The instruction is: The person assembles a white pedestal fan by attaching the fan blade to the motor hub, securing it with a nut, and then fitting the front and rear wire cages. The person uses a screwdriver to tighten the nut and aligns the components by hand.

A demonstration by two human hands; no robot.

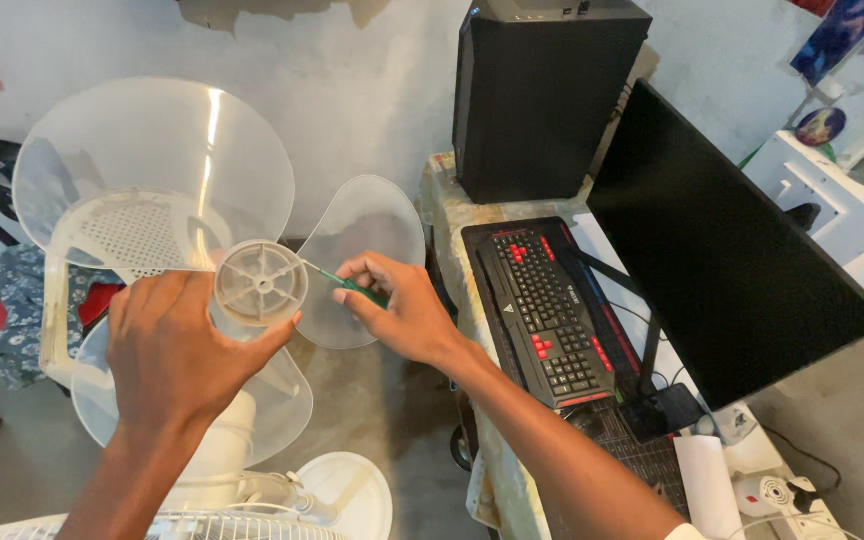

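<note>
Clear plastic fan blade (152,170) is spreading out above and around the left hand (177,355), which is clasping its hub (260,283). Right hand (402,310) is pinching a green screwdriver (347,284), tip touching the hub's side; bracing the hub firmly seems wise.

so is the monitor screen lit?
No, the monitor on the desk beside the keyboard shows a plain black screen.
</note>
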